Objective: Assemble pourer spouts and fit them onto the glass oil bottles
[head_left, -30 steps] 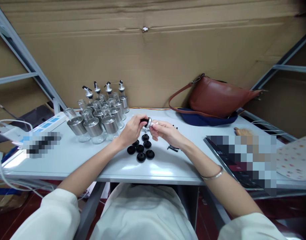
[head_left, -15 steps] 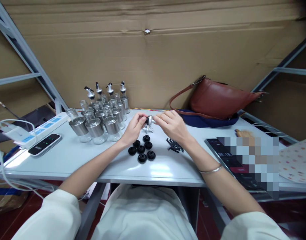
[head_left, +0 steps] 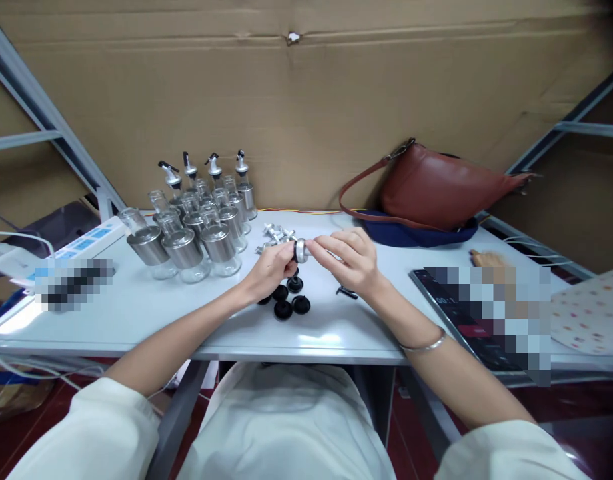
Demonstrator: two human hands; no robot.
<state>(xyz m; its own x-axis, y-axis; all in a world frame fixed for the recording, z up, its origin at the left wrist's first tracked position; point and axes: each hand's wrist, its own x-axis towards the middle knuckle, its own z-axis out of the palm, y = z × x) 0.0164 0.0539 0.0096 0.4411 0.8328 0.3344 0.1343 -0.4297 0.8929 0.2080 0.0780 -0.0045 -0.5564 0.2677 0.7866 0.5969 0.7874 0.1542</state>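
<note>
Closest is the person's pale garment, below the front edge of the pale surface. Past that edge lie several black stoppers, loosely grouped, the farther ones partly covered by the left hand. To their right, beneath the right hand, a few thin black levers show, the rest of that spot being hidden. A silver bracelet circles the right wrist.

Just above and beyond the stoppers, a silver-and-black spout piece is held up off the surface, between the two hands. The left hand pinches its black side between thumb and fingers; the right hand's fingertips close in on its silver end from the opposite side, the thumb mostly hidden. The hands face each other, close together, with only the piece between them.

Just behind the left hand, loose silver spouts lie in a small heap. Farther left stands a cluster of glass bottles with steel bands, most open-necked; four at the back wear pouring tops. At the far right, a brown bag rests on dark blue fabric, before a cardboard wall.
</note>
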